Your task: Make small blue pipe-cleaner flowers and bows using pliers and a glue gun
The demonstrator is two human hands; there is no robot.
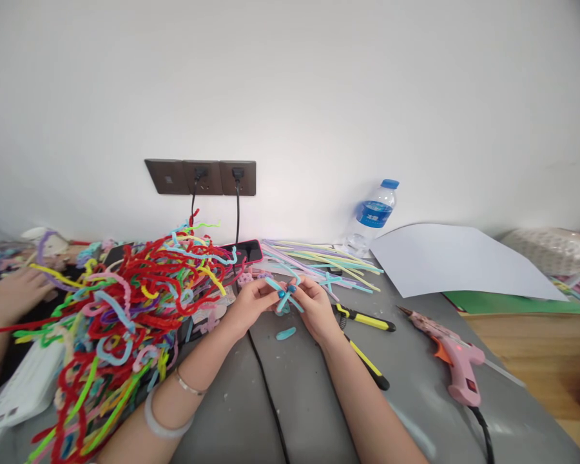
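Between my fingertips I pinch light blue pipe cleaners (285, 300) that cross in an X. My left hand (254, 301) grips them from the left, thumb and fingers together. On the other side my right hand (314, 308) pinches the same crossed pieces. Just below the hands, a short folded blue pipe cleaner piece (285, 334) lies on the grey table (299, 386). Yellow-and-black pliers (367, 319) rest beside my right wrist, partly hidden by the forearm. Another blue crossed piece (329, 280) lies behind my right hand.
A big tangle of coloured pipe cleaners (140, 290) covers the left, where another person's hand (19, 293) rests. Straight pipe cleaners (314, 254), a phone (249, 251) and a water bottle (374, 216) stand behind. On the right are a pink glue gun (457, 361) and white paper (468, 261). A black cable (265, 386) crosses the table.
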